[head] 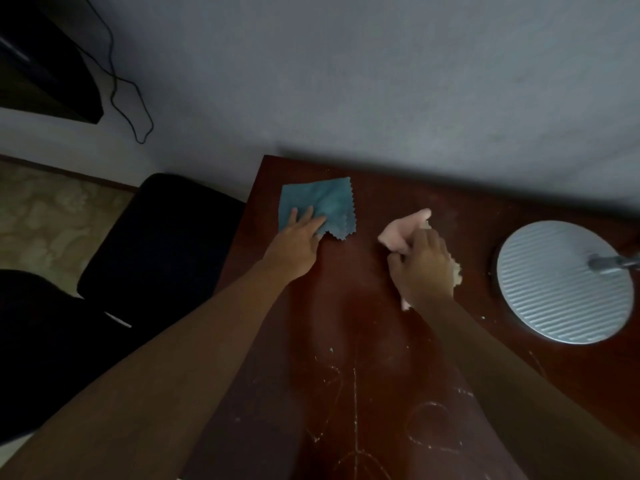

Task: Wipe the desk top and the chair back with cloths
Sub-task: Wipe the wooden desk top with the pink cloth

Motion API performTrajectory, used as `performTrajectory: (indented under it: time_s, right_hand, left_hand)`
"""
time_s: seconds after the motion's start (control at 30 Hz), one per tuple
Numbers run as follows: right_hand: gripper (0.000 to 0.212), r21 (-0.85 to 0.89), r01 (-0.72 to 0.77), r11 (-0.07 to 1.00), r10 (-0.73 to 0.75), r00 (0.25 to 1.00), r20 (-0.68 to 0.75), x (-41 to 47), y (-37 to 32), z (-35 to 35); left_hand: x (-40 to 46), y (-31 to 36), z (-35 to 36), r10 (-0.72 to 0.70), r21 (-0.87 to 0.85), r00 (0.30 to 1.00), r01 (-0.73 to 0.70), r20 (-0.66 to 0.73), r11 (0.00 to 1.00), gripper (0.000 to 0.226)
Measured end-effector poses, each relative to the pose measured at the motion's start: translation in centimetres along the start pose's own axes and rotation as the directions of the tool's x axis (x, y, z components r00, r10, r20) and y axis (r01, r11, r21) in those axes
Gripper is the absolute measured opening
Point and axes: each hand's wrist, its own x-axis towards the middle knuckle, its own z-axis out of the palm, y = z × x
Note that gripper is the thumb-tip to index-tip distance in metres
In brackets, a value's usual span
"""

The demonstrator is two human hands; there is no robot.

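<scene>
A dark reddish-brown desk top [363, 341] fills the lower middle, marked with pale scratches and specks near me. A teal cloth [329, 206] with zigzag edges lies flat near the desk's far left corner. My left hand [298, 240] rests on its near edge with straight fingers pressing it down. A pale pink cloth [401, 230] is bunched up at the desk's middle, and my right hand [422, 268] grips it with curled fingers. A black chair [162, 244] stands to the left of the desk; I cannot tell its back from its seat.
A round ribbed silver lamp base [561, 282] stands on the desk at the right, its stem leaning off to the right. The grey wall [381, 81] runs right behind the desk. A black cable [128, 98] hangs at the upper left beside a dark object [41, 64].
</scene>
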Motion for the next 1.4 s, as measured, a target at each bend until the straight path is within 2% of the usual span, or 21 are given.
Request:
performTrajectory:
  time_s: [0.1, 0.23, 0.33, 0.4, 0.5, 0.57, 0.63, 0.8, 0.83, 0.93, 1.0, 1.03, 1.13, 1.17, 1.2, 1.27, 1.3, 1.37, 1.4]
  right_hand:
    - [0.021, 0.001, 0.097, 0.995, -0.096, 0.992, 0.078, -1.4, 0.4, 1.0]
    - [0.027, -0.008, 0.2, 0.98, -0.198, 0.975, 0.104, -3.8, -0.9, 1.8]
    - [0.045, -0.042, 0.375, 0.926, -0.366, 0.92, 0.14, -5.8, -2.8, 2.7]
    - [0.05, -0.058, 0.435, 0.899, -0.414, 0.885, 0.213, -6.6, -3.7, 4.1]
    - [0.064, -0.159, 0.411, 0.898, -0.345, 0.88, 0.325, -6.5, -4.1, 6.7]
    - [0.065, -0.261, 0.386, 0.885, -0.3, 0.9, 0.315, -7.0, -4.7, 8.6]
    - [0.065, -0.297, 0.39, 0.871, -0.299, 0.903, 0.309, -8.4, -6.4, 10.0]
    - [0.065, -0.205, 0.575, 0.792, -0.482, 0.795, 0.369, -12.0, -8.5, 11.8]
    - [0.065, -0.185, 0.577, 0.795, -0.493, 0.794, 0.357, -11.3, -8.7, 11.8]
    - [0.065, -0.165, 0.486, 0.858, -0.433, 0.858, 0.275, -8.2, -10.6, 12.6]
    - [0.062, -0.154, 0.491, 0.857, -0.455, 0.863, 0.218, -8.3, -13.0, 14.2]
    - [0.059, -0.148, 0.548, 0.823, -0.511, 0.829, 0.226, -9.1, -13.7, 14.9]
    - [0.052, -0.101, 0.779, 0.619, -0.727, 0.618, 0.299, -11.0, -11.9, 15.5]
    - [0.052, -0.097, 0.791, 0.605, -0.74, 0.603, 0.297, -10.3, -11.0, 15.0]
    - [0.053, -0.1, 0.752, 0.651, -0.708, 0.65, 0.277, -9.2, -10.6, 14.6]
    - [0.056, -0.115, 0.594, 0.796, -0.563, 0.798, 0.215, -6.3, -11.2, 14.4]
    - [0.057, -0.129, 0.542, 0.831, -0.515, 0.835, 0.191, -5.4, -11.9, 14.7]
    - [0.056, -0.137, 0.537, 0.832, -0.514, 0.84, 0.175, -6.2, -14.3, 16.0]
    - [0.054, -0.117, 0.577, 0.808, -0.552, 0.812, 0.19, -8.0, -15.2, 16.5]
  left_hand:
    - [-0.8, -0.8, -0.3, -0.063, -0.023, 0.997, 0.064, 0.039, 0.998, 0.056]
    - [-4.0, -2.0, 0.4, -0.063, -0.034, 0.984, 0.058, -0.165, 0.998, 0.054]
    - [-7.9, -4.1, 1.2, -0.198, -0.089, 0.946, 0.181, -0.258, 0.98, 0.053]
    - [-11.0, -6.3, 2.0, -0.282, -0.107, 0.918, 0.262, -0.277, 0.959, 0.053]
    - [-14.9, -9.4, 3.8, -0.428, -0.186, 0.879, 0.394, -0.21, 0.9, 0.06]
    - [-17.1, -11.1, 4.9, -0.564, -0.291, 0.82, 0.518, -0.101, 0.805, 0.065]
    - [-18.9, -12.3, 6.1, -0.617, -0.346, 0.786, 0.568, -0.042, 0.747, 0.065]
    - [-21.3, -14.9, 6.8, -0.56, -0.465, 0.828, 0.498, 0.007, 0.731, 0.056]
    - [-21.5, -15.2, 6.9, -0.536, -0.463, 0.844, 0.477, 0.005, 0.747, 0.056]
    - [-22.1, -15.3, 7.0, -0.424, -0.383, 0.902, 0.366, -0.077, 0.848, 0.061]
    - [-22.3, -15.9, 7.3, -0.374, -0.361, 0.922, 0.316, -0.103, 0.877, 0.064]
    - [-22.4, -16.0, 7.4, -0.369, -0.358, 0.923, 0.31, -0.108, 0.881, 0.062]
    - [-22.8, -16.5, 7.9, -0.363, -0.344, 0.919, 0.294, -0.156, 0.892, 0.056]
    - [-23.0, -16.6, 8.0, -0.36, -0.339, 0.916, 0.286, -0.179, 0.896, 0.055]
    - [-22.9, -16.7, 8.1, -0.362, -0.346, 0.911, 0.28, -0.199, 0.896, 0.054]
    - [-22.8, -16.8, 8.1, -0.384, -0.391, 0.9, 0.283, -0.209, 0.876, 0.053]
    - [-22.8, -16.7, 8.1, -0.39, -0.406, 0.895, 0.281, -0.215, 0.869, 0.052]
    - [-22.7, -16.9, 8.1, -0.39, -0.413, 0.891, 0.273, -0.231, 0.869, 0.051]
    - [-22.8, -16.9, 8.1, -0.394, -0.413, 0.886, 0.273, -0.243, 0.869, 0.051]
